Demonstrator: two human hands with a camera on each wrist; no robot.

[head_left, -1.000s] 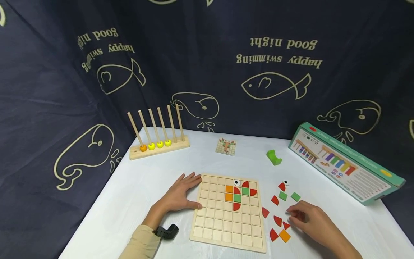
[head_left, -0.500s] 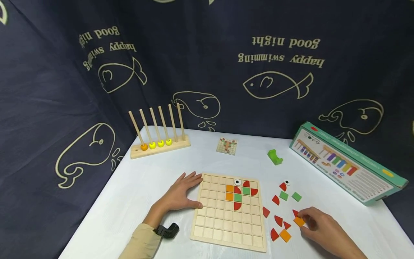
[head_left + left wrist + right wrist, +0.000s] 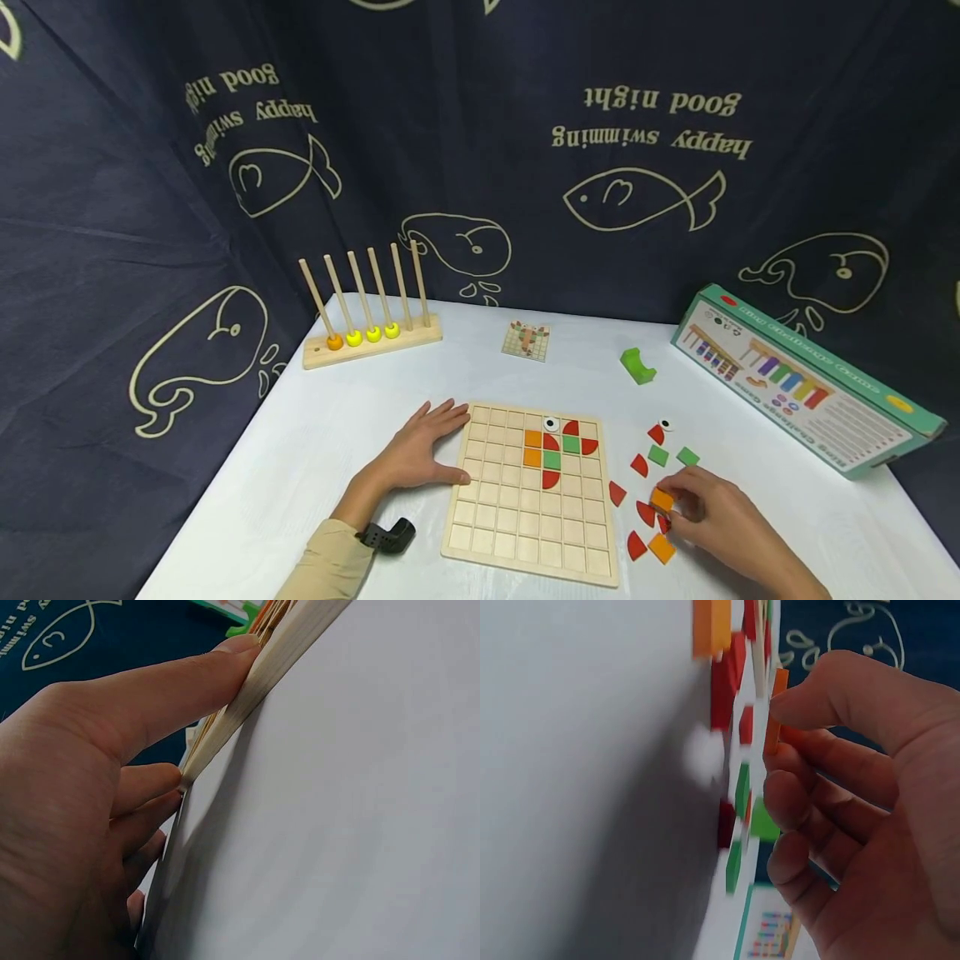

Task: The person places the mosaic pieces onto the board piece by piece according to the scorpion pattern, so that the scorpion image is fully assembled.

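My right hand (image 3: 712, 510) pinches an orange square tile (image 3: 662, 500) between thumb and fingers, held above the loose red pieces; the right wrist view shows the same tile (image 3: 777, 712) edge-on, raised off the table. My left hand (image 3: 412, 450) rests against the left edge of the wooden grid board (image 3: 498, 500), thumb and fingertips touching its rim, as the left wrist view also shows at the board's side (image 3: 255, 697). Upper right on the board lie an eye tile (image 3: 551, 424), two orange squares (image 3: 532, 448), green squares (image 3: 551, 460) and several red quarter-round pieces (image 3: 551, 479).
Right of the board lie red pieces (image 3: 636, 545), green squares (image 3: 657, 455), an orange square (image 3: 662, 548) and another eye tile (image 3: 665, 425). Farther back are a pattern card (image 3: 526, 341), a green block (image 3: 637, 366), a peg stand (image 3: 375, 343) and a box (image 3: 795, 383).
My right hand moved right to an orange square beside a red piece, then came back left with the square pinched and lifted. My left hand stays at the board's edge.
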